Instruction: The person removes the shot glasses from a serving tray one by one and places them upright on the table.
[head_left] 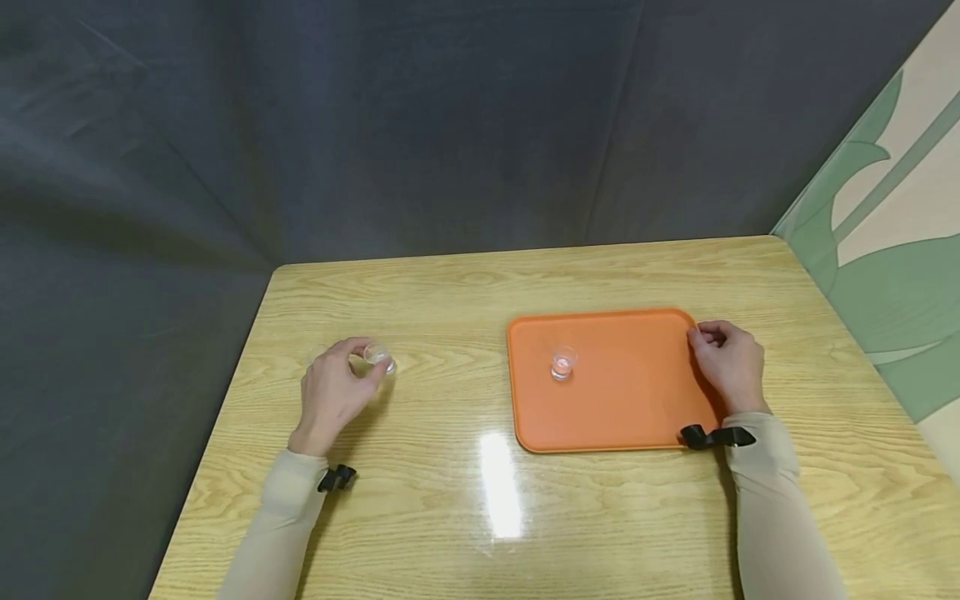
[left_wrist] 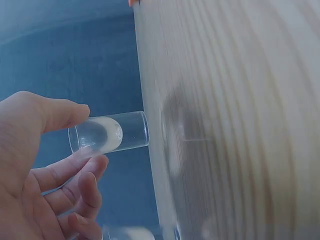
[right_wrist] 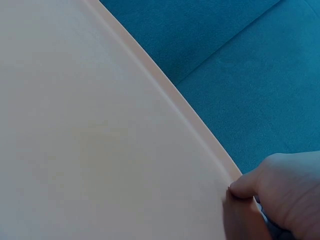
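Observation:
My left hand [head_left: 333,392] pinches a small clear shot glass [left_wrist: 110,133] near its rim, between thumb and fingers, over the left part of the table. The glass stands upright, its base close to the tabletop; whether they touch I cannot tell. Just behind that hand is a second shot glass [left_wrist: 131,233], mostly hidden in the head view and cut off in the left wrist view. An orange tray [head_left: 637,400] lies at the right, bearing another clear shot glass [head_left: 563,362] on its left half. With thumb and fingers, my right hand [head_left: 731,367] grips the tray's right rim near the far corner.
The wooden table [head_left: 442,483] reflects a bright light patch in front of the tray. A dark cloth [head_left: 450,125] hangs behind and left of it. Patterned green and cream fabric [head_left: 900,300] borders its right side.

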